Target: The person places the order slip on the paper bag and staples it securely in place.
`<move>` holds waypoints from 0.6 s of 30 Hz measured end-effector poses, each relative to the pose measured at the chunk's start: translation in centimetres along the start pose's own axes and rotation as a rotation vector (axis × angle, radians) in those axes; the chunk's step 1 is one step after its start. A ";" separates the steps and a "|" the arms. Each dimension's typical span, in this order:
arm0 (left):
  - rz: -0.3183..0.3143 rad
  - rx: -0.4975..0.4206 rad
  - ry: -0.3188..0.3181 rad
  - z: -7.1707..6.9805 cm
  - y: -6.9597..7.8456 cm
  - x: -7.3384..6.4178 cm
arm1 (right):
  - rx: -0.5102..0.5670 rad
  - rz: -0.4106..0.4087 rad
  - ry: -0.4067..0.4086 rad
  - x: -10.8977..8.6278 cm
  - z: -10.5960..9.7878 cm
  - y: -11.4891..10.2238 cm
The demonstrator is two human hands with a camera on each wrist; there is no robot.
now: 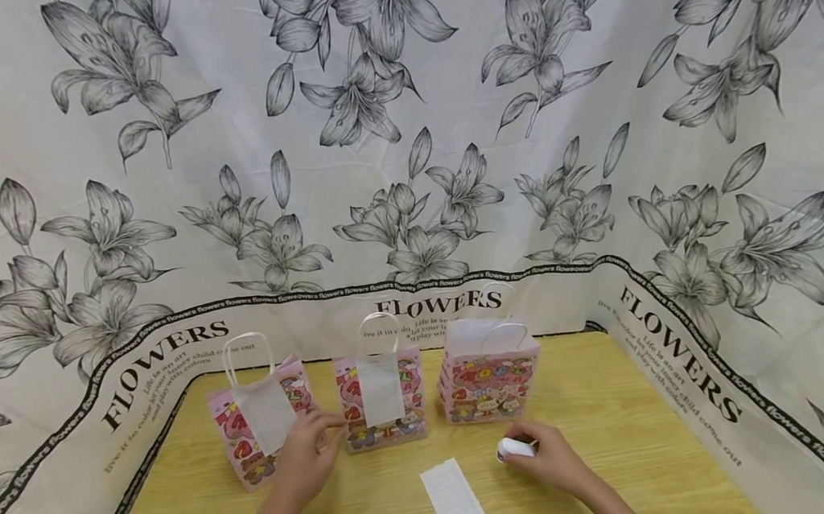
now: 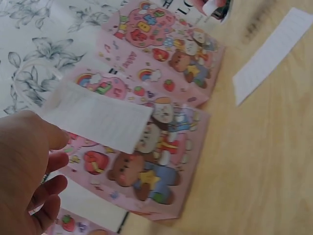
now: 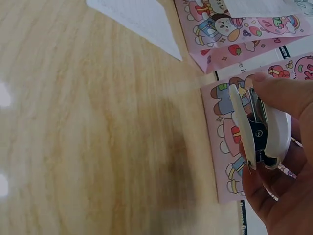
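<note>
My right hand (image 1: pixel 547 460) holds a small white stapler (image 3: pixel 279 134) between thumb and fingers, above the table in front of the right pink gift bag (image 1: pixel 491 396). My left hand (image 1: pixel 310 455) is between the left gift bag (image 1: pixel 232 420) and the middle gift bag (image 1: pixel 416 406), its fingers loosely bent with nothing visible in them. In the left wrist view the thumb is close to the white paper strip (image 2: pixel 98 117) on the middle bag's front; whether it touches cannot be told. Another white strip (image 1: pixel 264 414) hangs on the left bag's front.
A loose white paper strip (image 1: pixel 456 499) lies on the wood-grain table (image 1: pixel 612 402) between the hands. All three bags stand upright with white handles, decorated with cartoon animals. A white cloth with printed flowers (image 1: pixel 423 208) hangs behind and on both sides.
</note>
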State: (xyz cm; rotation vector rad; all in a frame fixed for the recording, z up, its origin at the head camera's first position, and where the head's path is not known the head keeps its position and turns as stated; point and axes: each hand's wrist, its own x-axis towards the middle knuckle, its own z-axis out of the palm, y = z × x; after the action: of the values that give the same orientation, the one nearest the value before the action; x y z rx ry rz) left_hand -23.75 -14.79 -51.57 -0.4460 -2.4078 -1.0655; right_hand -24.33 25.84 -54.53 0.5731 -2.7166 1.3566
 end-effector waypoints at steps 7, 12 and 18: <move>-0.067 -0.035 -0.104 2.9 -0.9 -2.6 | -0.031 0.008 0.075 -1.8 0.6 1.6; -0.084 -0.080 -0.215 4.6 -1.1 -3.7 | -0.020 0.097 0.081 -2.7 0.7 2.2; -0.133 -0.138 -0.334 6.1 -0.9 -5.0 | -0.006 0.145 0.068 -3.7 1.1 3.2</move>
State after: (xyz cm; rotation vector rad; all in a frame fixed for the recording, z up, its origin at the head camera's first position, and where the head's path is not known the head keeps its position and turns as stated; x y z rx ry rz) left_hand -21.71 -11.31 -58.40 -0.5554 -2.6958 -1.3095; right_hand -21.87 27.88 -58.37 0.3292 -2.7535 1.3704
